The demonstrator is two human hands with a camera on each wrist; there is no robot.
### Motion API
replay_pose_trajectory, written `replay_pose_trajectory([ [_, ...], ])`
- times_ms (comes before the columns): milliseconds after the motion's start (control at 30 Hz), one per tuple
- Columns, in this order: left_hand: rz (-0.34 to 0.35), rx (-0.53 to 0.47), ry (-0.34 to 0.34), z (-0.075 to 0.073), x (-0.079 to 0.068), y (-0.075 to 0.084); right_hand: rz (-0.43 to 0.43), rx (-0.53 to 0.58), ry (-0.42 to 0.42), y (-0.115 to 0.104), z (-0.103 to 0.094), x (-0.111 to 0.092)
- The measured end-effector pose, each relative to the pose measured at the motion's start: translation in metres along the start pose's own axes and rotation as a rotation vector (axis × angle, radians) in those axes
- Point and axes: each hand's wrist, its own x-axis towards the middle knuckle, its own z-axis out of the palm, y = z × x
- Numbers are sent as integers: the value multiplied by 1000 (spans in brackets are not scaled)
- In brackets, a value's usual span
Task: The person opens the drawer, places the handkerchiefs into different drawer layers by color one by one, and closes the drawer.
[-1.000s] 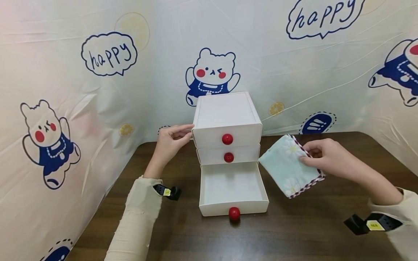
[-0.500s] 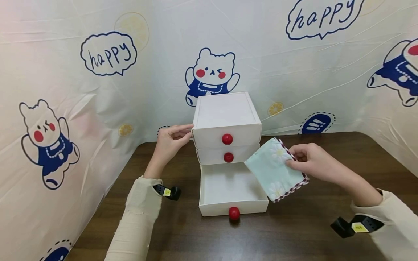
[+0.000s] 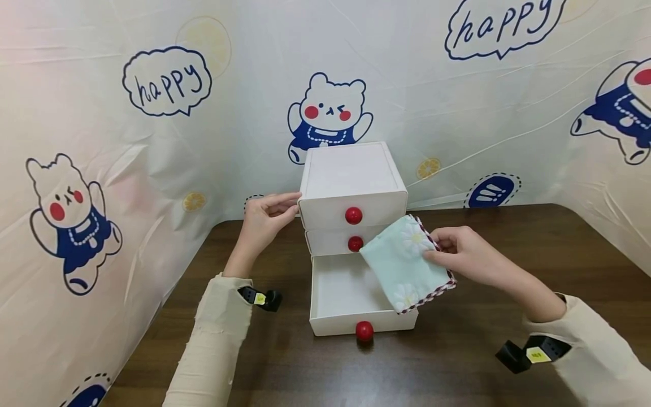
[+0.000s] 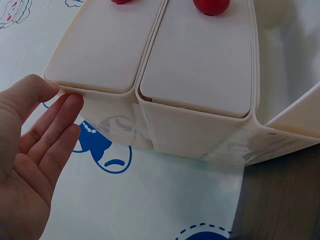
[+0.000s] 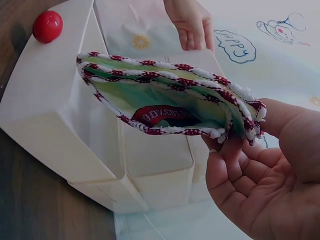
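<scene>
Head view: right hand (image 3: pixel 465 257) pinches a folded cloth (image 3: pixel 404 263) by its edge, held over the right side of the pulled-out bottom drawer (image 3: pixel 346 294). Left hand (image 3: pixel 264 217), fingers straight and together, rests against the cabinet (image 3: pixel 351 175) at its top left corner.

Pale green cloth (image 3: pixel 402 263) with white daisies, red-and-white edging; white drawer unit (image 3: pixel 351 181), red knobs (image 3: pixel 353 215); dark brown bench (image 3: pixel 458 350)

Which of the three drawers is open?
The bottom drawer: it is pulled out toward the camera, its inside showing. The top drawer and middle drawer sit flush in the cabinet. The right hand holds a cloth over it.
</scene>
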Motion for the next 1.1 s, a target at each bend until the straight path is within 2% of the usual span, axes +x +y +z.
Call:
replay_pose_trajectory([
  [467, 10, 7, 8, 2, 0, 1, 35, 145, -28, -8, 23, 9],
  [800, -1, -21, 13, 1, 0, -4, 18, 211, -48, -16, 39, 19],
  [1100, 2, -30, 18, 1, 0, -4, 0, 257, -45, -18, 61, 29],
])
